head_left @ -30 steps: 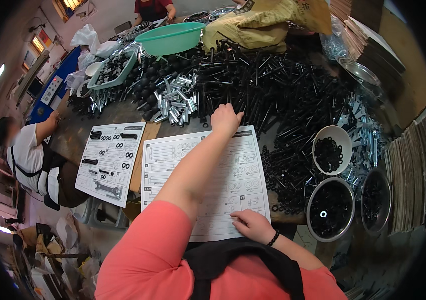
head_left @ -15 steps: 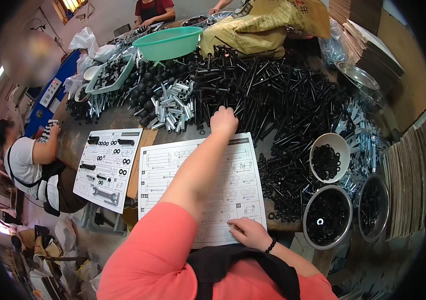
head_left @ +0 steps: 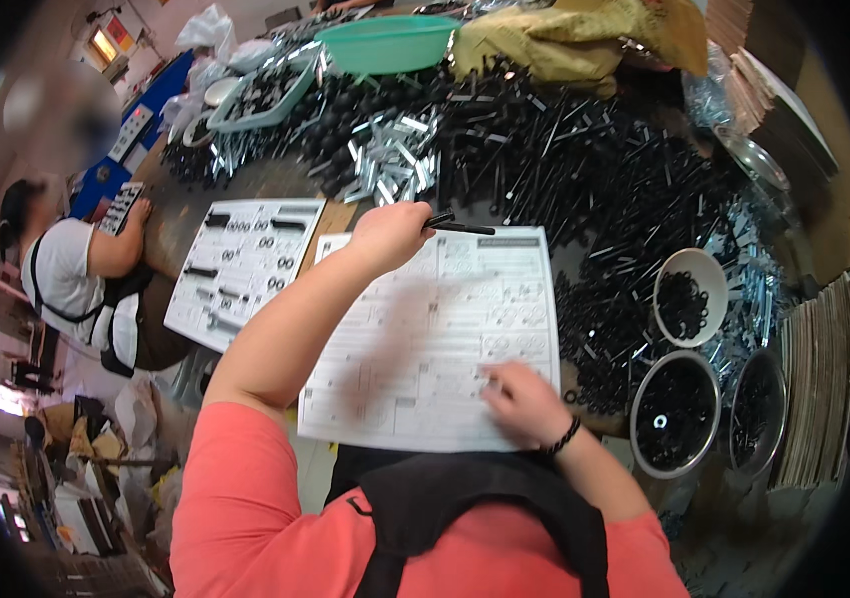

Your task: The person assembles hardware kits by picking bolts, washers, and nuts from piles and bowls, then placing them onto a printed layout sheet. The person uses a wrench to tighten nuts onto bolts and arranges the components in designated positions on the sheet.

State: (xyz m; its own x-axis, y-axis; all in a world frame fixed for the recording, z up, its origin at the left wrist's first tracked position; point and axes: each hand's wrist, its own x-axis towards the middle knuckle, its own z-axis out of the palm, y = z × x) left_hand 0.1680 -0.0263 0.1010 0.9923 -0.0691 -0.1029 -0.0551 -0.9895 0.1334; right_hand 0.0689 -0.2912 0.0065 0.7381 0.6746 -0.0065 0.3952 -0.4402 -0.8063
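My left hand [head_left: 397, 239] is closed around black bolts [head_left: 462, 228], whose shafts stick out to the right; how many is unclear. It hovers over the top edge of a white printed sheet [head_left: 415, 374] with line drawings of hardware. Low over the sheet's right side is my right hand [head_left: 526, 401], a dark beaded bracelet on its wrist. Its fingers are slightly blurred but look apart, with nothing visible in them. Beyond the sheet lie a big heap of black bolts [head_left: 584, 149] and a pile of silver metal sleeves [head_left: 400, 159].
To the right stand a white bowl [head_left: 717, 299] of black rings, metal bowls [head_left: 636, 439] of small black parts and stacked cardboard [head_left: 814, 389]. A green basin [head_left: 385, 45] and yellow sack [head_left: 554, 40] sit behind. On the left, a co-worker [head_left: 76, 259] sits near another sheet [head_left: 235, 264] holding parts.
My left hand has left the bolt heap, moving left and back over the sheet with black bolts in it. My right hand has shifted slightly right; the view has tilted lower.
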